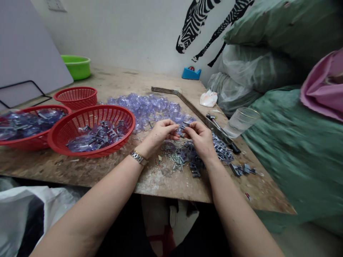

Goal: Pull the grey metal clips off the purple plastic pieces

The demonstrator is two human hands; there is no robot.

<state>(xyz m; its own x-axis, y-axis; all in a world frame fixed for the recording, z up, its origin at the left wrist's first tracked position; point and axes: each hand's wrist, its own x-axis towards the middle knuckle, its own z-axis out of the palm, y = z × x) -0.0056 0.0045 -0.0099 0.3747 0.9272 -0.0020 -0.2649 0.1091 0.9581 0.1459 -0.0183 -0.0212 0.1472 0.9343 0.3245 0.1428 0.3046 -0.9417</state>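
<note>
Your right hand (199,137), centre of frame: fingertips pinching a small dark-grey plastic part (184,125). Your left hand (163,132) just beside it: fingers curled in, cannot tell whether gripping. Left of centre, a wide round red plastic basket (107,111) holds translucent violet plastic pieces (79,143) mixed with grey parts (103,134). Left edge: second red plastic basket (32,141), similar load. Upper left: smaller red slatted basket (80,100), round lime-green plastic basin (77,67). Right: clear glass tumbler (241,123), contents unclear

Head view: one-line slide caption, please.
Left hand close beside right hand, which pinches a grey part above a table with purple pieces and red baskets.
</note>
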